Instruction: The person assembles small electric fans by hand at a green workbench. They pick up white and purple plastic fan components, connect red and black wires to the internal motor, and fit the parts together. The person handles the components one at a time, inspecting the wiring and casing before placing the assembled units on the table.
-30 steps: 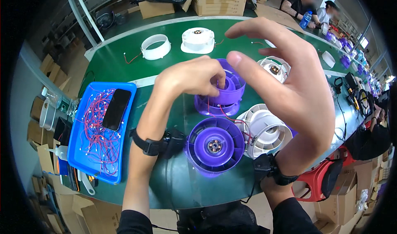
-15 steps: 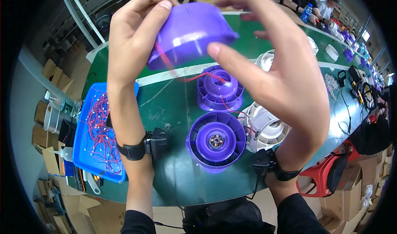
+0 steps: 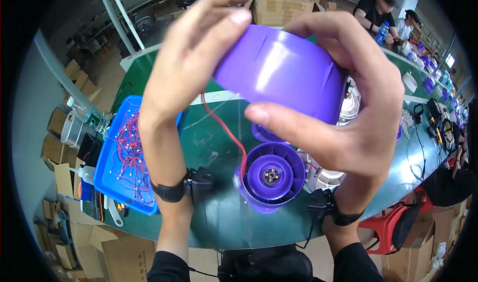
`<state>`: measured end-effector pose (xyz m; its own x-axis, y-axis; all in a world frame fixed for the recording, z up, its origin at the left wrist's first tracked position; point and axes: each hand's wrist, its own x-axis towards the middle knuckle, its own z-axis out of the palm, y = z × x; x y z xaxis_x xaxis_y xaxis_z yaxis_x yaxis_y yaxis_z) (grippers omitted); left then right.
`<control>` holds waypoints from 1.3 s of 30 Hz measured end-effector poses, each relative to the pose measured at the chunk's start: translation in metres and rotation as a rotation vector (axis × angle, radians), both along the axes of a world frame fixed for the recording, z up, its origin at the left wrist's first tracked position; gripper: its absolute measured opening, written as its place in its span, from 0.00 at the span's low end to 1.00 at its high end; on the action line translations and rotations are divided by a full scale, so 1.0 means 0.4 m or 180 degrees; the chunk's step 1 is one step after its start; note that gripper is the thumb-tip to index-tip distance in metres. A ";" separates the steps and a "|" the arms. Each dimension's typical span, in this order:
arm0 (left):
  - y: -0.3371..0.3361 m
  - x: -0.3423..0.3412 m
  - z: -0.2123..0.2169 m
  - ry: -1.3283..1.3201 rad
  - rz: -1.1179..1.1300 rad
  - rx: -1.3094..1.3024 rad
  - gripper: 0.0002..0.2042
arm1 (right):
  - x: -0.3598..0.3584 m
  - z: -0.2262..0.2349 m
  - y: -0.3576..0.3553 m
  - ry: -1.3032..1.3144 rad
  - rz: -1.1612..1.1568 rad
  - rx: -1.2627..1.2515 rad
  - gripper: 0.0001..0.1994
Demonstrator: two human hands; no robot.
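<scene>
Over the table I hold a purple plastic housing (image 3: 279, 75), round-walled and tilted, in both hands. My left hand (image 3: 199, 50) grips its upper left edge, thumb on the outside. Around its right end curls my right hand (image 3: 356, 107), thumb along the lower side. A red wire (image 3: 226, 127) hangs from the housing toward the table. Below stands a purple fan unit (image 3: 271, 177) with radial fins and a copper-wound motor core in its centre. A second purple unit (image 3: 265, 132) behind it is mostly hidden by the raised housing and my right thumb.
Left of my left forearm lies a blue tray (image 3: 107, 180) with tangled red wires (image 3: 130, 152). White housings (image 3: 326, 180) stand beside and behind my right hand. A red stool (image 3: 386, 227) is at the lower right. Two people sit at the far right.
The purple housing has moved right and turned, showing more of its outer wall. My right hand, its fingers spread before, has closed around it. The red wire has swung down.
</scene>
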<state>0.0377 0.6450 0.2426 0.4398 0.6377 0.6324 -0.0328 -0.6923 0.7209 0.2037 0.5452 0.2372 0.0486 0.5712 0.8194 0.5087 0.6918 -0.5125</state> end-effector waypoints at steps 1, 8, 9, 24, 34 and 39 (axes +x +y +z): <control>-0.016 -0.006 0.005 0.0233 -0.0150 -0.0148 0.26 | 0.007 0.019 -0.006 -0.0197 -0.0128 0.0116 0.23; -0.098 -0.021 -0.025 0.0203 -0.0717 -0.0625 0.47 | 0.028 0.028 -0.021 -0.0392 -0.0087 0.0118 0.13; -0.102 -0.021 -0.028 0.0244 -0.0652 -0.0591 0.46 | 0.022 0.026 -0.021 -0.0466 -0.0080 0.0166 0.13; -0.090 -0.004 -0.048 0.0011 -0.0492 -0.0182 0.41 | 0.022 -0.006 0.001 0.0319 0.0257 0.0090 0.31; -0.116 0.012 -0.058 0.0308 -0.0050 0.0257 0.42 | -0.011 0.023 -0.003 -0.0546 -0.0277 0.0413 0.19; -0.116 0.002 -0.044 0.0424 0.0104 0.0663 0.35 | 0.010 0.017 -0.012 -0.0735 -0.0445 0.0637 0.15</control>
<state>0.0386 0.5987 0.2250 0.5094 0.5149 0.6895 0.0780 -0.8256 0.5589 0.2078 0.5404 0.2440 -0.0847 0.3988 0.9131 0.6927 0.6823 -0.2338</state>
